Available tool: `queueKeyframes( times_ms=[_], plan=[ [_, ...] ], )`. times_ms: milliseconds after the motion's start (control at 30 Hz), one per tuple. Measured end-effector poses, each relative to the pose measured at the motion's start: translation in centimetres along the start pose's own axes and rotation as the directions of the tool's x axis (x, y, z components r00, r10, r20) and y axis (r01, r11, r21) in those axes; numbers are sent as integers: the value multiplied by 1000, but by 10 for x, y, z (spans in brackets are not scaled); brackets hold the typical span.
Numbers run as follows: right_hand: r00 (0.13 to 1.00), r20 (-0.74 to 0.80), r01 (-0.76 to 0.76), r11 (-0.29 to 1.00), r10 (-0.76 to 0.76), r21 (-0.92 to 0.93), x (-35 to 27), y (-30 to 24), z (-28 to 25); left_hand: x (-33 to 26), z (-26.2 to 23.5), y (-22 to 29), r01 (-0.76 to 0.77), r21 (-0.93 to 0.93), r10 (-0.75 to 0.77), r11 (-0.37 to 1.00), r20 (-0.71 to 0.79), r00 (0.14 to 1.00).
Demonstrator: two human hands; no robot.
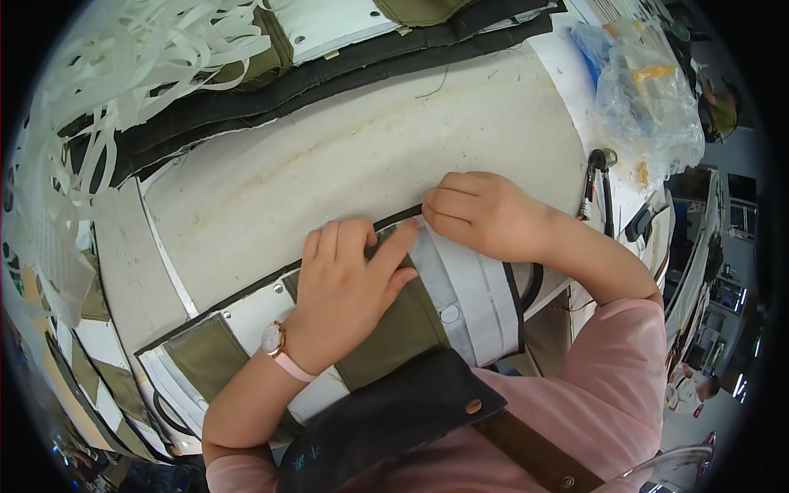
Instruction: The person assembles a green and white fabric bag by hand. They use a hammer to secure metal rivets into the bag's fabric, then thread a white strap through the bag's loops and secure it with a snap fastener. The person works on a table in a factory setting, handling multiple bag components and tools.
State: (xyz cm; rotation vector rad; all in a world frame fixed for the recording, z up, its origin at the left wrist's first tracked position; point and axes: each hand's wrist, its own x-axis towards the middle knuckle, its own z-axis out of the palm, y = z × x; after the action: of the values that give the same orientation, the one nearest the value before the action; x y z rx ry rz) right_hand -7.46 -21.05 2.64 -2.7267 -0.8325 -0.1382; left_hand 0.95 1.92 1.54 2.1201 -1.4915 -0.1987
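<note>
Both hands pinning the white-and-olive fabric panel (460, 287) flat on the desk (329, 164): left hand (349, 283) fingers spread on it, right hand (485, 214) fingers curled onto its black-trimmed edge. Looks like aligning; careful, even pressure next.

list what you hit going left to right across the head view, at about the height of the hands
white strips pile → wristwatch → left hand → right hand → black-handled tool → clear plastic bag
</note>
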Motion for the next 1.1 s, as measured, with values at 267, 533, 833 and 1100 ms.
queueKeyframes(
  times_ms=[267, 533, 833, 1100],
  plan=[
    [999, 9, -50, 999, 50, -14, -4, -3, -4, 10, -11, -1, -66, 75, 56, 995, 132, 990],
    [909, -153, -377, 921, 388, 98, -13, -12, 4, 10, 4, 6, -135, 97, 137, 986, -13, 991],
    [906, -136, -382, 913, 400, 140, -10, -12, 2, 13, 0, 1, -146, 95, 139, 985, 76, 987],
    [906, -38, -415, 903, 421, 110, -8, -8, 1, 15, 2, 3, -127, 99, 120, 987, 67, 990]
  ],
)
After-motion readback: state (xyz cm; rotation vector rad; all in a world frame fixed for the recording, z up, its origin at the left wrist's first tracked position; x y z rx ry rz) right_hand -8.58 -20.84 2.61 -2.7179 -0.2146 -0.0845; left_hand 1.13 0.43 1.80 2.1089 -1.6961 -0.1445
